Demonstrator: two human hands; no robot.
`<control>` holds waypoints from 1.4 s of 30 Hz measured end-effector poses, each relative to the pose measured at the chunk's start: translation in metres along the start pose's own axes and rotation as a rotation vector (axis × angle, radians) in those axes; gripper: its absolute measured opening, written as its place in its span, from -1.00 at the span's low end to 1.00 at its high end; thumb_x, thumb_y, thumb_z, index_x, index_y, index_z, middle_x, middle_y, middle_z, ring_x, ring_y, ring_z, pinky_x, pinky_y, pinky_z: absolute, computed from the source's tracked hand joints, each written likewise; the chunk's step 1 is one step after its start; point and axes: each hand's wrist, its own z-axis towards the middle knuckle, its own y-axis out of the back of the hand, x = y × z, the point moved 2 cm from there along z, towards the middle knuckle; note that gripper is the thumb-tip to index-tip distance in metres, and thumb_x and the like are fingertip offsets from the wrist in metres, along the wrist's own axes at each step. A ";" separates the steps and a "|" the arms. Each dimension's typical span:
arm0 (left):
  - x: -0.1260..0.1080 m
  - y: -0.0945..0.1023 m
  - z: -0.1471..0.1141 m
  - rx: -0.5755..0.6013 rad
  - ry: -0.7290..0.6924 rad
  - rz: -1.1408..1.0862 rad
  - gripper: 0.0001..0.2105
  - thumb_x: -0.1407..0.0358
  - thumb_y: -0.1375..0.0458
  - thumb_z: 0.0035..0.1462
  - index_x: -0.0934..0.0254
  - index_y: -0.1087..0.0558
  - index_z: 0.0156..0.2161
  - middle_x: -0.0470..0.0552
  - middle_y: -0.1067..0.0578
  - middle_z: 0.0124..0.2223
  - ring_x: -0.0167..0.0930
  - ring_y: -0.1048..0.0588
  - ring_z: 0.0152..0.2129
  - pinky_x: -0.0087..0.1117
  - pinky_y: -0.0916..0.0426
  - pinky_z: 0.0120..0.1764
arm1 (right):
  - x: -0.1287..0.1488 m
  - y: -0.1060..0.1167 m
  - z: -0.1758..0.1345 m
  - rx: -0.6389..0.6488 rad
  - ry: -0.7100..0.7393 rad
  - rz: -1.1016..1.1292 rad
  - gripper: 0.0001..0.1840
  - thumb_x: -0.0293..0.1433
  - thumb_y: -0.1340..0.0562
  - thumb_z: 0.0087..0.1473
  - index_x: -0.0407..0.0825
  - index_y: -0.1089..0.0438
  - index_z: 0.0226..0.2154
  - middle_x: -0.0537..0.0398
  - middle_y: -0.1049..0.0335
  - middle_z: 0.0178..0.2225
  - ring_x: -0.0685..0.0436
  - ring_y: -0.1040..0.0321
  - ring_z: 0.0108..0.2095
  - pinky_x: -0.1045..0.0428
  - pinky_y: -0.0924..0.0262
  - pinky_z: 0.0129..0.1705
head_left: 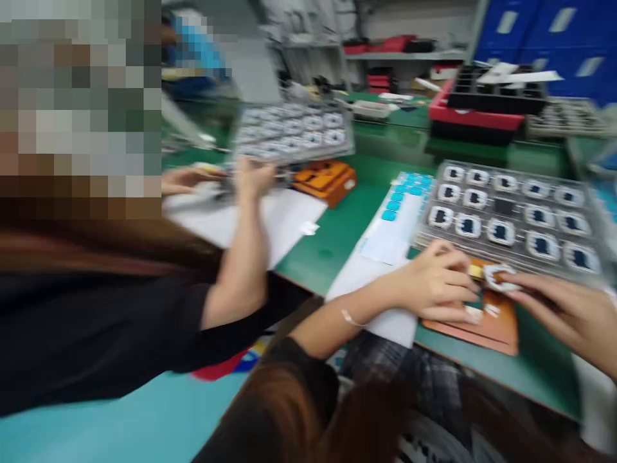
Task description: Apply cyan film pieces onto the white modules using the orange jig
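Two hands: worked over one orange-brown fixture (496, 325) at the bench's near edge.
Left hand (436, 283): fingers curled, pressing on the fixture; grasp unclear through blur.
Right hand (563, 315): fingertips pinched one small white part (499, 278) above the fixture.
Tray (511, 215): one, just behind the hands, fourteen white-ringed parts and one bare pocket.
Co-worker's hands: two, at a second tray (294, 132).
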 end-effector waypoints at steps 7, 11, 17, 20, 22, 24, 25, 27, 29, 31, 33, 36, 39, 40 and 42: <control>0.006 0.001 -0.007 -0.179 -0.097 0.001 -0.76 0.17 -0.08 0.30 0.26 -0.52 -0.14 -0.01 -0.63 -0.19 -0.25 -0.42 -0.19 -0.13 -0.10 -0.04 | 0.010 -0.005 0.005 0.221 -0.112 -0.010 -0.80 -0.29 -0.20 0.26 -0.02 -0.47 -0.14 0.04 -0.46 -0.35 -0.07 -0.42 -0.39 0.02 -0.31 -0.40; 0.004 0.004 -0.006 -0.180 -0.088 -0.013 -0.74 0.14 -0.09 0.30 0.26 -0.54 -0.16 -0.01 -0.63 -0.17 -0.26 -0.41 -0.18 -0.14 -0.11 -0.06 | 0.008 0.005 0.007 0.125 -0.153 0.101 -0.74 -0.25 -0.31 0.15 0.01 -0.48 -0.12 -0.07 -0.44 -0.12 -0.11 -0.41 -0.28 0.04 -0.31 -0.47; 0.008 0.000 -0.005 -0.131 -0.025 -0.065 -0.70 0.04 -0.11 0.27 0.17 -0.58 -0.21 -0.02 -0.63 -0.14 -0.26 -0.41 -0.15 -0.14 -0.11 -0.06 | -0.007 0.003 0.005 0.153 -0.181 0.147 -0.81 -0.30 -0.29 0.17 0.03 -0.52 -0.16 -0.06 -0.47 0.03 -0.09 -0.48 -0.37 0.03 -0.34 -0.52; 0.008 0.002 -0.006 -0.152 -0.002 -0.104 -0.69 -0.02 -0.17 0.20 0.15 -0.59 -0.20 -0.03 -0.64 -0.16 -0.25 -0.41 -0.14 -0.13 -0.13 -0.05 | -0.008 0.000 0.005 0.146 -0.153 0.123 -0.82 -0.29 -0.30 0.16 0.01 -0.53 -0.19 -0.08 -0.50 0.01 -0.18 -0.52 -0.21 -0.02 -0.40 -0.41; 0.009 0.004 -0.006 -0.196 0.034 -0.164 -0.65 -0.07 -0.19 0.15 0.15 -0.58 -0.18 -0.04 -0.64 -0.18 -0.25 -0.41 -0.15 -0.15 -0.19 -0.06 | -0.006 0.000 0.007 0.116 -0.111 0.101 -0.84 -0.29 -0.32 0.14 0.00 -0.52 -0.22 -0.09 -0.52 -0.02 -0.22 -0.51 -0.16 -0.11 -0.42 -0.26; 0.012 0.007 -0.007 -0.248 0.112 -0.222 -0.60 -0.12 -0.20 0.10 0.15 -0.58 -0.18 -0.03 -0.64 -0.20 -0.27 -0.42 -0.19 -0.17 -0.28 -0.09 | -0.004 -0.001 0.008 0.067 -0.067 0.067 -0.87 -0.28 -0.36 0.10 0.02 -0.53 -0.28 -0.06 -0.56 -0.09 -0.23 -0.48 -0.19 -0.20 -0.38 -0.16; 0.013 0.007 -0.007 -0.276 0.157 -0.233 -0.58 -0.14 -0.21 0.08 0.15 -0.58 -0.19 -0.02 -0.64 -0.21 -0.28 -0.43 -0.21 -0.18 -0.31 -0.11 | -0.002 -0.001 0.009 0.038 -0.054 0.049 -0.87 -0.27 -0.37 0.08 0.03 -0.52 -0.32 -0.04 -0.57 -0.13 -0.23 -0.47 -0.21 -0.22 -0.36 -0.16; 0.015 0.009 -0.008 -0.322 0.222 -0.214 -0.54 -0.17 -0.25 0.01 0.17 -0.57 -0.20 0.00 -0.63 -0.23 -0.29 -0.45 -0.24 -0.20 -0.35 -0.14 | 0.001 -0.004 0.010 -0.012 -0.045 0.033 -0.86 -0.24 -0.40 0.04 0.05 -0.52 -0.37 0.00 -0.59 -0.18 -0.23 -0.42 -0.25 -0.23 -0.33 -0.19; 0.015 0.009 -0.009 -0.348 0.245 -0.181 -0.50 -0.17 -0.29 -0.06 0.21 -0.56 -0.19 0.00 -0.63 -0.23 -0.31 -0.48 -0.25 -0.21 -0.35 -0.13 | 0.006 -0.008 0.010 -0.038 -0.035 0.056 -0.85 -0.23 -0.41 0.03 0.06 -0.52 -0.38 0.00 -0.59 -0.19 -0.22 -0.38 -0.27 -0.21 -0.32 -0.22; 0.015 0.009 -0.009 -0.350 0.257 -0.182 -0.47 -0.17 -0.31 -0.08 0.23 -0.55 -0.17 0.00 -0.62 -0.21 -0.32 -0.50 -0.24 -0.22 -0.35 -0.10 | 0.012 -0.014 0.010 -0.050 -0.014 0.085 -0.85 -0.25 -0.40 0.04 0.05 -0.51 -0.36 0.00 -0.59 -0.19 -0.20 -0.37 -0.27 -0.18 -0.31 -0.24; 0.015 0.008 -0.008 -0.317 0.280 -0.205 -0.46 -0.17 -0.31 -0.08 0.23 -0.54 -0.14 0.01 -0.61 -0.17 -0.32 -0.49 -0.21 -0.21 -0.35 -0.07 | 0.016 -0.018 0.010 -0.063 0.000 0.095 -0.86 -0.26 -0.39 0.05 0.04 -0.51 -0.35 -0.02 -0.59 -0.18 -0.20 -0.36 -0.27 -0.17 -0.31 -0.25; 0.013 0.007 -0.007 -0.246 0.308 -0.200 -0.45 -0.16 -0.30 -0.06 0.23 -0.54 -0.11 0.02 -0.60 -0.13 -0.28 -0.45 -0.15 -0.18 -0.30 -0.03 | 0.019 -0.022 0.009 -0.073 0.004 0.092 -0.86 -0.27 -0.40 0.06 0.02 -0.51 -0.35 -0.04 -0.58 -0.17 -0.20 -0.36 -0.27 -0.16 -0.31 -0.26; 0.012 0.006 -0.006 -0.216 0.313 -0.169 -0.47 -0.13 -0.31 -0.05 0.23 -0.55 -0.10 0.03 -0.59 -0.11 -0.25 -0.41 -0.12 -0.18 -0.26 -0.03 | 0.018 -0.022 0.008 -0.077 0.017 0.090 -0.85 -0.27 -0.40 0.05 0.01 -0.51 -0.36 -0.05 -0.58 -0.17 -0.20 -0.36 -0.27 -0.16 -0.32 -0.26; 0.011 0.005 -0.006 -0.211 0.316 -0.163 -0.48 -0.13 -0.31 -0.04 0.22 -0.55 -0.10 0.03 -0.59 -0.10 -0.25 -0.41 -0.12 -0.18 -0.25 -0.04 | 0.017 -0.022 0.008 -0.075 0.018 0.091 -0.86 -0.27 -0.40 0.05 0.01 -0.51 -0.36 -0.05 -0.58 -0.16 -0.20 -0.36 -0.27 -0.16 -0.32 -0.27; 0.011 0.005 -0.007 -0.201 0.325 -0.153 -0.49 -0.13 -0.29 -0.02 0.20 -0.55 -0.10 0.02 -0.59 -0.10 -0.25 -0.40 -0.11 -0.19 -0.23 -0.06 | 0.016 -0.023 0.008 -0.065 0.012 0.096 -0.87 -0.27 -0.40 0.05 0.03 -0.51 -0.36 -0.02 -0.58 -0.15 -0.20 -0.36 -0.27 -0.16 -0.33 -0.27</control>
